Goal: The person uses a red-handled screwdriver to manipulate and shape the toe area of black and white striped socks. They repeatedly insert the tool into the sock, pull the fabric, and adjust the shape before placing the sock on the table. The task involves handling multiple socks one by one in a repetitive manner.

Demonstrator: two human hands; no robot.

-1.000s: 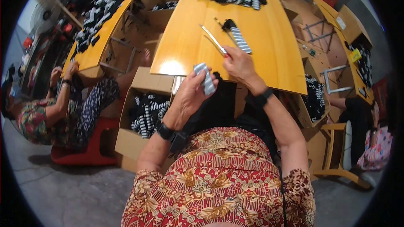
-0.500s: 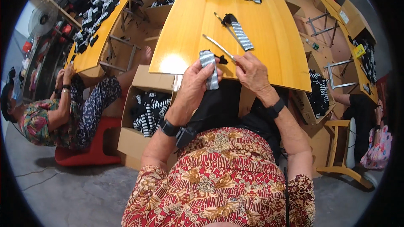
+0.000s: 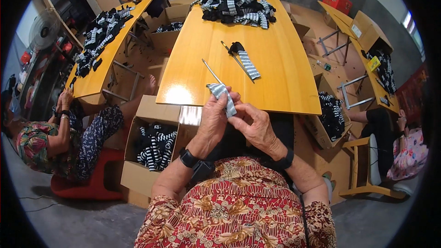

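My left hand (image 3: 214, 115) is closed around a grey-and-white striped sock (image 3: 221, 93) just over the near edge of the table. My right hand (image 3: 255, 126) is curled, its thumb and fingertips at the sock's near end. A thin metal rod (image 3: 211, 70) sticks out past the sock's far end; whether it runs inside the fabric or behind it, I cannot tell. Farther up the tabletop lies another striped sock with a black bunched end (image 3: 248, 64), and a thin dark stick (image 3: 239, 63) rests against it.
A heap of striped and black socks (image 3: 239, 7) covers the far end of the yellow table (image 3: 193, 50). Open cartons of striped socks stand to the left (image 3: 133, 144) and right (image 3: 317, 124). Other people sit at side tables left and right; more are at the far end.
My right hand has moved left to the sock's near end, no longer visibly gripping the rod's near part. The rod now projects beyond the sock. The view has tilted up, showing more people.
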